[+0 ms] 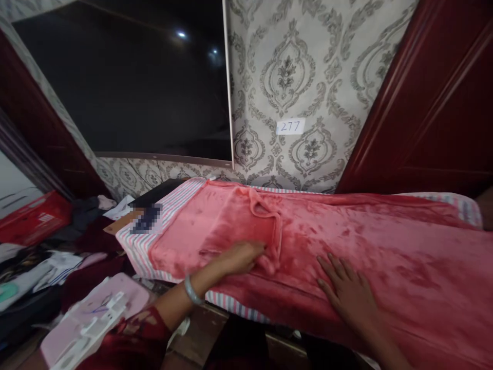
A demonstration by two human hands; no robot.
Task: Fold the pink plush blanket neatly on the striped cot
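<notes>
A long piece of plush pink-red cloth (377,246) lies spread over a striped sheet (185,190). Near its left end, part of the cloth is doubled over, with a raised, curled hem (278,231). My left hand (244,257) is closed on the near corner of this folded part, its fingertips partly hidden. Flat on the cloth to the right rests my right hand (346,285), fingers spread, holding nothing. Whether the cloth is a garment or a blanket I cannot tell.
A large television (134,87) hangs over the far left side, beside patterned wallpaper with a paper label (290,126) reading 277. At the left lie piled clothes (54,267), a red box (36,218) and a pink board (127,290) bearing a white power strip (92,329).
</notes>
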